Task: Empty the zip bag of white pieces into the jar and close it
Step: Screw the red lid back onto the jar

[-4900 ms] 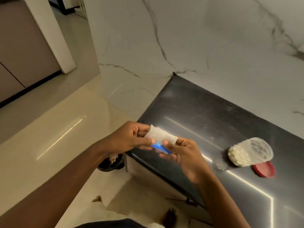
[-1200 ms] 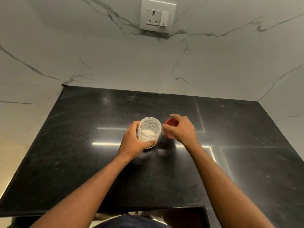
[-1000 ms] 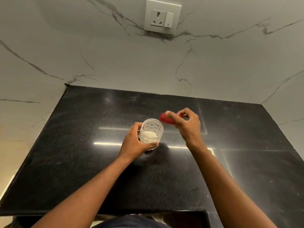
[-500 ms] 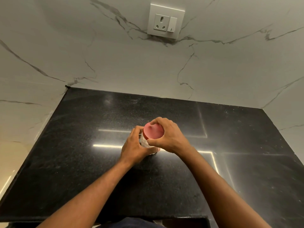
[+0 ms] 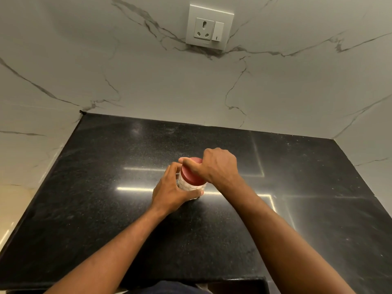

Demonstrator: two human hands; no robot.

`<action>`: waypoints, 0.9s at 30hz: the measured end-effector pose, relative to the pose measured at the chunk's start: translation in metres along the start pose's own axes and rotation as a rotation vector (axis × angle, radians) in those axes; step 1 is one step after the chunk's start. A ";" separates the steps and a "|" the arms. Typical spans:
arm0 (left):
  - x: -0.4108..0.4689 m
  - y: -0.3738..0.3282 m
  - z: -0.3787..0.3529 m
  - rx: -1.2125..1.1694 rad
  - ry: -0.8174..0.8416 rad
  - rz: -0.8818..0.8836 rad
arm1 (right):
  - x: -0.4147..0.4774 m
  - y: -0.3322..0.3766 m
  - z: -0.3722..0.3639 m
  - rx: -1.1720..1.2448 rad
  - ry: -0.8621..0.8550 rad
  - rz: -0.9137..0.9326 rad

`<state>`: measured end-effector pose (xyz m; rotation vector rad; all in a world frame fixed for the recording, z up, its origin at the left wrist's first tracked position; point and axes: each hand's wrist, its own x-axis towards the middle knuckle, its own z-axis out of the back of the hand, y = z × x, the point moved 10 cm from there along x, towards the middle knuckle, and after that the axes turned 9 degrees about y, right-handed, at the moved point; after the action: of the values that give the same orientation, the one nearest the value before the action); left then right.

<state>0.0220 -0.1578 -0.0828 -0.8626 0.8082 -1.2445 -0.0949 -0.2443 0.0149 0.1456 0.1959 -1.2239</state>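
A clear patterned jar (image 5: pixel 187 186) holding white pieces stands upright in the middle of the black counter (image 5: pixel 106 198). Its red lid (image 5: pixel 191 176) sits on top of it. My left hand (image 5: pixel 171 192) grips the jar's side from the left, thumb across the front. From the right, my right hand (image 5: pixel 214 166) holds the lid, with fingers curled over its rim. The zip bag is not in view.
A marble wall rises behind the counter with a white socket and switch plate (image 5: pixel 209 26) high up. The counter's left edge drops to a pale floor (image 5: pixel 8 209). Its front edge runs just above my body.
My right hand picked the red lid off the counter, carried it over the jar and set it on the mouth. Since half a second ago its wrist has turned on the lid.
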 end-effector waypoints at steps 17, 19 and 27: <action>0.004 0.007 -0.003 0.035 0.075 0.050 | 0.005 0.041 -0.008 -0.018 0.181 0.354; 0.005 0.006 -0.004 0.022 0.087 0.050 | 0.007 0.041 -0.009 0.004 0.188 0.357; 0.003 0.001 -0.002 -0.001 0.067 0.019 | -0.012 0.049 -0.005 -0.096 0.311 0.545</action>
<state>0.0208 -0.1607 -0.0850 -0.8160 0.8693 -1.2620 -0.0534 -0.2161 0.0134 0.2855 0.4531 -0.6427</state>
